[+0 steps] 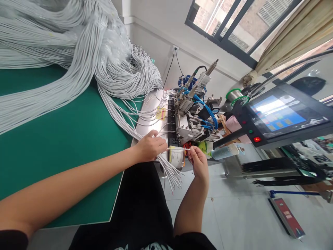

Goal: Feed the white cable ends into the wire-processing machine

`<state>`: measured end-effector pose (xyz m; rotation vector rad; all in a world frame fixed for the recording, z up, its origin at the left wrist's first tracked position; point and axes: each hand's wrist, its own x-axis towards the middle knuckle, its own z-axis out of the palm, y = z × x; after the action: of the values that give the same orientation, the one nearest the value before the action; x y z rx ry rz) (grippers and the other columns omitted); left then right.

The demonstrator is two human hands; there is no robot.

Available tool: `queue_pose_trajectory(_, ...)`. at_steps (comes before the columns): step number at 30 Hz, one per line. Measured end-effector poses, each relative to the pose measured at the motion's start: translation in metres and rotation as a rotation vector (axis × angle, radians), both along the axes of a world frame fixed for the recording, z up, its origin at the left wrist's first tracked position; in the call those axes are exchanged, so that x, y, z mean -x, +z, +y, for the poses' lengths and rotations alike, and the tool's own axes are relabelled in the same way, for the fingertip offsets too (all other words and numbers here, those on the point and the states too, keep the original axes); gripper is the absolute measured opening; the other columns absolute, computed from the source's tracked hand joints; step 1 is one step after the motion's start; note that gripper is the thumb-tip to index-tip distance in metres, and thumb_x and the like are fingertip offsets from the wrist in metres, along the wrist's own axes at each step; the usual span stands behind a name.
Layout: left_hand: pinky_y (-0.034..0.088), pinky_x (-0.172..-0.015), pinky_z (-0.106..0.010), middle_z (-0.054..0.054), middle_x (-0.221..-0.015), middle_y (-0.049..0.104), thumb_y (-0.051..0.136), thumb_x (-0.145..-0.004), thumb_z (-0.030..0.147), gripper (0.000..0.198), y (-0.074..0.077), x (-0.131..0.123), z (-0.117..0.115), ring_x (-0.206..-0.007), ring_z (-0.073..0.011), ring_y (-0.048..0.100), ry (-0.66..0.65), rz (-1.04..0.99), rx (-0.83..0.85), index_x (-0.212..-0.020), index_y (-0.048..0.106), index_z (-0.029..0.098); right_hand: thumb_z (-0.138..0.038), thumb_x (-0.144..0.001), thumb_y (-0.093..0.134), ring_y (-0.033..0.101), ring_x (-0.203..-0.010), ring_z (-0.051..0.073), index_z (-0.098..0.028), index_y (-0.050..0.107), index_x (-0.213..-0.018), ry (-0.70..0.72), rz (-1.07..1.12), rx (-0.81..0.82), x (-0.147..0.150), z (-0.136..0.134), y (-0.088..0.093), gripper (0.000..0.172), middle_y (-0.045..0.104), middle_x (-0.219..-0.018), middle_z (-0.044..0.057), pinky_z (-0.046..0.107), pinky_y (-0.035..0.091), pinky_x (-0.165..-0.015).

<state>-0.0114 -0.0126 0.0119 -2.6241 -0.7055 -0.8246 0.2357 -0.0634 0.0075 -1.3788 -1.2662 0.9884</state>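
Observation:
One white cable [179,149] stretches nearly straight between my two hands in front of the machine. My left hand [151,146] is closed around it near the metal plate's front edge. At the other end my right hand [197,158] pinches the cable between thumb and fingertips. Below my left hand a bunch of loose white cable ends [170,170] fans out past the table edge. The machine [186,121], with metal clamps and blue air tubes, stands just beyond, and several cables run across its metal plate [149,107] into a black slotted strip [171,114].
Large bundles of white cable [80,45] cover the far part of the green table [85,152]. To the right is a touchscreen panel [279,113] on an arm, with a wire spool [235,96] behind it. A bottle [225,151] lies beside the machine.

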Motion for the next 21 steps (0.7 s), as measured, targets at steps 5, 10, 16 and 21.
queue_pose_trajectory(5,0.029,-0.081,-0.035,-0.001,-0.07,0.057,0.046,-0.07,0.006,0.014,-0.001,0.0,0.002,-0.059,-0.0136,0.047,0.025,0.048,0.04,-0.073,0.052,0.018,-0.055,-0.078,0.063,0.027,-0.046,0.008,-0.021,0.047,-0.07,-0.086,0.165,-0.104,0.011,0.027,-0.012,0.039,0.037,-0.058,-0.005,0.022,0.022,-0.042)
queue_pose_trajectory(10,0.028,-0.082,-0.037,-0.001,-0.075,0.061,0.048,-0.066,0.005,0.033,-0.001,0.0,0.003,-0.069,-0.0164,0.053,0.044,0.048,0.098,-0.094,0.059,0.019,-0.053,-0.074,0.069,0.027,-0.044,0.007,-0.02,0.05,-0.069,-0.081,0.303,-0.097,0.017,0.037,-0.019,0.038,0.041,-0.058,-0.004,0.022,0.019,-0.04)
queue_pose_trajectory(16,0.027,-0.088,-0.04,-0.004,-0.084,0.065,0.05,-0.069,0.006,0.053,-0.003,0.0,0.002,-0.082,-0.0201,0.054,0.064,0.018,0.092,-0.121,0.054,0.018,-0.05,-0.076,0.066,0.037,-0.048,0.009,-0.018,0.06,-0.072,-0.133,0.097,-0.084,0.012,0.035,-0.017,0.033,0.055,-0.065,0.0,0.024,0.028,-0.045)
queue_pose_trajectory(21,0.025,-0.09,-0.044,-0.005,-0.085,0.065,0.052,-0.07,0.008,0.053,-0.003,-0.001,0.0,-0.086,-0.0221,0.054,0.121,-0.001,0.114,-0.121,0.056,0.021,-0.048,-0.082,0.059,0.047,-0.061,0.015,-0.017,0.063,-0.076,-0.109,-0.274,-0.12,0.005,0.035,-0.015,0.032,0.059,-0.069,0.002,0.025,0.036,-0.056)
